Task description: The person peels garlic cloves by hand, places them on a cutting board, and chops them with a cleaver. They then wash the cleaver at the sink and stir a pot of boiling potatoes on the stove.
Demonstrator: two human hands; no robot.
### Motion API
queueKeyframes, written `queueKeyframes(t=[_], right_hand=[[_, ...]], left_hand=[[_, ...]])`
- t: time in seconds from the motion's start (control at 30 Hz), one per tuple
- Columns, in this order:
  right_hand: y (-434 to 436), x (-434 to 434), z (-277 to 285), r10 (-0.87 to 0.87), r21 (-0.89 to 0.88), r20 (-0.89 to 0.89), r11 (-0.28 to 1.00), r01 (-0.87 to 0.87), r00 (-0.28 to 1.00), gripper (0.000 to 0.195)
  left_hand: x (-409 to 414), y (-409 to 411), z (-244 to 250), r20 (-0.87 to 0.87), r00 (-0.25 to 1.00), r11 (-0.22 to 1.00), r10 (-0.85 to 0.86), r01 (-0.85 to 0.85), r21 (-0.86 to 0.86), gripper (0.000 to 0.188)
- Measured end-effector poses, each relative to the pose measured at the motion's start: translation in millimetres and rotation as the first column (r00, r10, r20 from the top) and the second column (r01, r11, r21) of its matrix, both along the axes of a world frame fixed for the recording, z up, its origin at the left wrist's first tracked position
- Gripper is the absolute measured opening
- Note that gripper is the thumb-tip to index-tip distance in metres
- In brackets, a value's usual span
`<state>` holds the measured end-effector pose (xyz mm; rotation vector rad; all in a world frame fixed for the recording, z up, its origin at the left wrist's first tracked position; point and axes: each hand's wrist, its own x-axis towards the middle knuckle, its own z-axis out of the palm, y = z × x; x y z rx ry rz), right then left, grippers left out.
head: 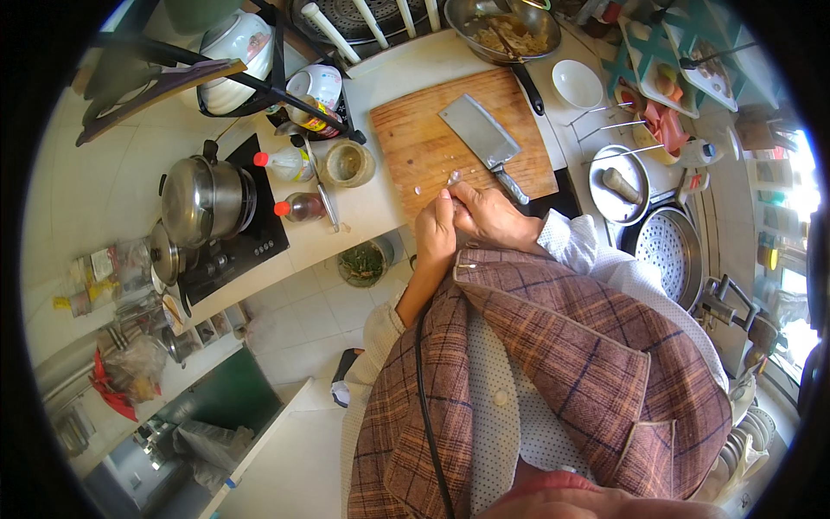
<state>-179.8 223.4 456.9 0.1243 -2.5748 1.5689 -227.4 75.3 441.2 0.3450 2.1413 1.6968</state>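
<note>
Both hands meet over the near edge of a wooden cutting board (415, 143). My left hand (436, 227) has its fingers curled and thumb raised, touching the fingers of my right hand (494, 213). Whatever lies between the fingertips is too small and covered to make out. Just beyond them, small whitish pieces (454, 176), possibly garlic or its peel, are scattered on the board. A cleaver (481, 133) rests flat on the board, its dark handle pointing toward my right forearm; neither hand touches it.
A stone mortar (350, 163) and red-capped bottles (303, 207) stand left of the board. Farther left, a steel pot (201, 201) sits on the cooktop. Beyond the board is a pan of food (509, 36); at right are a white bowl (577, 84) and a plate holding a pestle (621, 186).
</note>
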Motion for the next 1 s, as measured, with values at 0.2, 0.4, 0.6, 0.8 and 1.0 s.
queueKeyframes(t=[0.2, 0.4, 0.6, 0.8, 1.0], right_hand=[[-2.5, 4.5, -4.6, -0.021, -0.042, 0.052, 0.999, 0.023, 0.998, 0.021], [4.3, -2.4, -13.4, -0.012, -0.610, 0.114, 0.788, 0.080, 0.993, 0.034], [14.5, 6.9, 18.2, 0.044, -0.332, 0.095, 0.943, -0.010, 0.994, 0.048], [16.2, 8.8, 19.6, 0.061, -0.167, 0.025, 0.984, -0.056, 0.998, 0.033], [15.8, 8.3, 34.0, 0.166, -0.248, 0.136, 0.960, -0.129, 0.977, 0.020]], left_hand=[[3.3, -4.3, -13.4, 0.003, 1.000, 1.000, -0.030, 0.030, 0.002, 0.049], [0.2, 2.1, 2.3, 0.523, 0.830, 0.846, -0.193, -0.128, 0.517, 0.046], [7.9, 7.4, 8.1, 0.364, 0.931, 0.823, -0.014, -0.196, 0.533, 0.037], [10.8, 9.2, 24.0, 0.199, 0.975, 0.919, 0.104, -0.170, 0.355, 0.033], [14.0, 6.1, 9.2, -0.020, 0.989, 0.947, 0.146, -0.133, 0.292, 0.035]])
